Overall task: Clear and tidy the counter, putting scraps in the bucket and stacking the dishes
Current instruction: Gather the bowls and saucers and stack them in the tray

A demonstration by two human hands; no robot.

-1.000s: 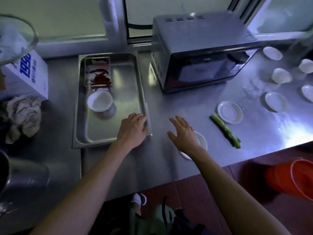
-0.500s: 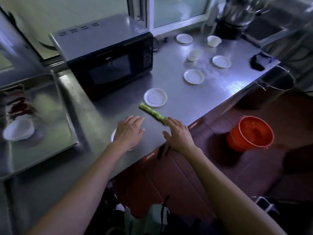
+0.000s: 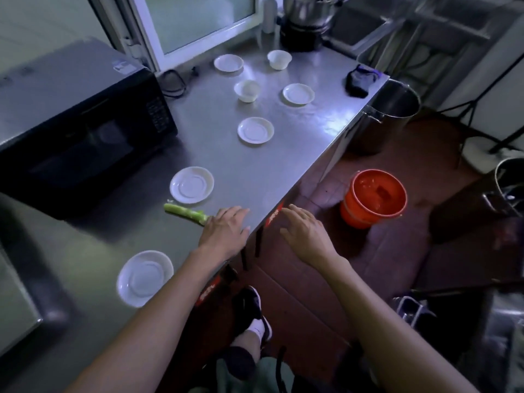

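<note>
Left hand (image 3: pixel 225 228) flat at centre frame, fingers straight, palm down on the surface (image 3: pixel 283 154), touching the near end of the green stalk (image 3: pixel 185 213); gripping nothing. Right hand (image 3: pixel 304 232) spread and relaxed just right of it, past the surface edge, above the floor, empty too. Orange bucket (image 3: pixel 373 198) on the floor at right of centre, well apart from the stalk. Scrap not yet binned. Dishes all loose, none stacked: saucer (image 3: pixel 192 185) just above the stalk, another (image 3: pixel 144 277) at lower left, three more saucers and two small bowls scattered toward the top of the frame. Black microwave (image 3: pixel 82 131) at upper left. Barely begun, by the look of it: stalk first, then the stacking.
</note>
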